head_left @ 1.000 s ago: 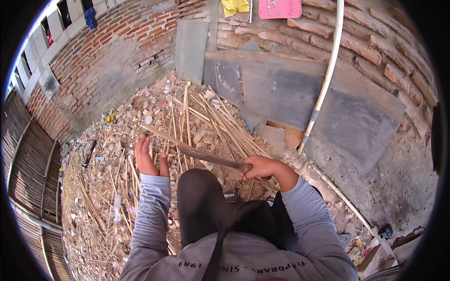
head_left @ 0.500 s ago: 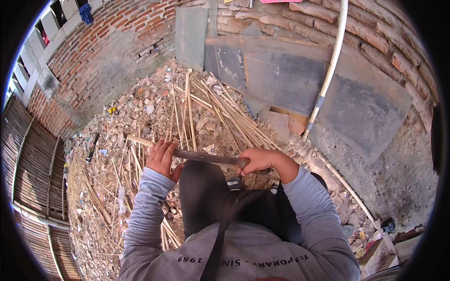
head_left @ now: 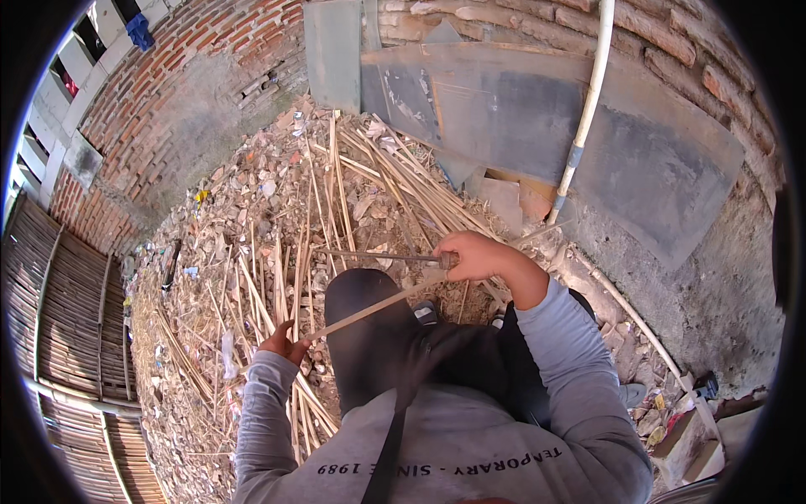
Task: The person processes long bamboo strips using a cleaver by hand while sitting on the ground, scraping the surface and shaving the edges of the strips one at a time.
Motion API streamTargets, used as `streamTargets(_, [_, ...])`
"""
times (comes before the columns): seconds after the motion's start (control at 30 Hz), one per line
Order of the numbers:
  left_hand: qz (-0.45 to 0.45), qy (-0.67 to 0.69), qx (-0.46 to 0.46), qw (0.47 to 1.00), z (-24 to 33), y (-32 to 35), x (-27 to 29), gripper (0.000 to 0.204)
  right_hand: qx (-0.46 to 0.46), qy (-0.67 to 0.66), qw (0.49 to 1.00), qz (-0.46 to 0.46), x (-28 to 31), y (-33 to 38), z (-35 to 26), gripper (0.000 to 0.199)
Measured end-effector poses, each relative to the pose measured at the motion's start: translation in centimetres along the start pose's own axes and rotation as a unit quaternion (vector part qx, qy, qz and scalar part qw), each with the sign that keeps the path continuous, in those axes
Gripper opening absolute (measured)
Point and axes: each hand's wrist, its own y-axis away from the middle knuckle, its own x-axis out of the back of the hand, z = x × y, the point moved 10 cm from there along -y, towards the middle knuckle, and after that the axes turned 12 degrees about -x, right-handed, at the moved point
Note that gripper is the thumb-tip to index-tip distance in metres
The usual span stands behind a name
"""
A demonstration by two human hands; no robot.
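My right hand (head_left: 474,254) is closed round the handle of a dark long-bladed knife (head_left: 378,255), whose blade points left over my knee. A pale bamboo strip (head_left: 369,309) slants from under that hand down to my left hand (head_left: 284,342), which grips its lower end beside my left knee. Both hands sit above my dark trousers (head_left: 369,336). Loose bamboo strips (head_left: 395,181) lie in a heap just beyond the knife.
Rubble, dry leaves and scraps (head_left: 243,218) cover the ground ahead and to the left. Grey sheets (head_left: 520,126) and a white pipe (head_left: 583,109) lean on the brick wall (head_left: 210,76). A woven bamboo fence (head_left: 59,336) runs along the left.
My left hand has dropped from the knife's level down to my left knee, drawing the bamboo strip with it. The right hand and knife stayed in about the same place.
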Motion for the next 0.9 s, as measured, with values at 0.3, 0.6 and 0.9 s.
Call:
streamTargets(0.3, [0.075, 0.058, 0.02, 0.995, -0.1, 6.8, -5.2, 0.035, -0.103, 0.053, 0.99, 0.078, 3.9, 1.9, 0.9, 0.035])
streamTargets(0.6, [0.081, 0.001, -0.023, 0.996, -7.3, 7.7, -5.9, 0.023, -0.068, 0.078, 0.994, 0.029, 2.1, 1.4, -2.4, 0.03])
streamTargets(0.9, [0.081, 0.054, -0.016, 0.995, 4.4, 2.8, -5.3, 0.032, -0.083, 0.07, 0.994, 0.032, 1.5, 0.7, -1.6, 0.033])
